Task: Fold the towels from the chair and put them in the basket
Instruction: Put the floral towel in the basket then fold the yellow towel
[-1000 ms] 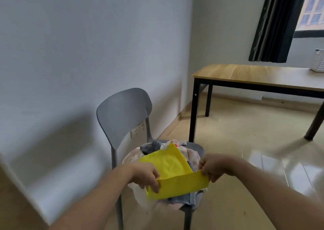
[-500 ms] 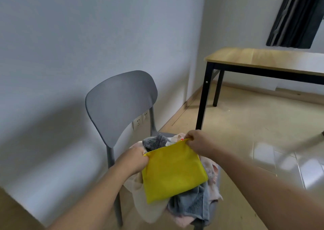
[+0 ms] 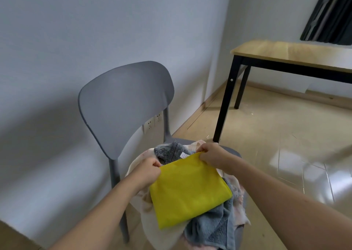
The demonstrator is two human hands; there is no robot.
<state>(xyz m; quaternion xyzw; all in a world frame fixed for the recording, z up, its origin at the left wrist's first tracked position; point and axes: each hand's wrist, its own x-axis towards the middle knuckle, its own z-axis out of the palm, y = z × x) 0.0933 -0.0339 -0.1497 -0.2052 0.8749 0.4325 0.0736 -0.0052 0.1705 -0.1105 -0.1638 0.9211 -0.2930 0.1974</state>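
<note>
A yellow towel [image 3: 188,190], folded in half, lies on top of a heap of towels on the grey chair [image 3: 125,105]. My left hand [image 3: 147,170] pinches its far left corner. My right hand [image 3: 211,154] pinches its far right corner, where a small white label shows. Under it lie a blue-grey towel [image 3: 211,228], a cream towel [image 3: 150,227], a pinkish towel [image 3: 239,202] and a dark striped towel [image 3: 169,150]. The basket is not in view.
A wooden table with black legs [image 3: 285,51] stands to the right, beyond the chair. A white wall with a socket [image 3: 152,123] runs behind the chair. A dark curtain [image 3: 331,13] hangs at the top right. Tiled floor [image 3: 285,154] spreads right of the chair.
Both hands brought the near edge of the yellow towel up to the far edge, folding it in half. The head camera moved closer and lower; the basket on the table left the view.
</note>
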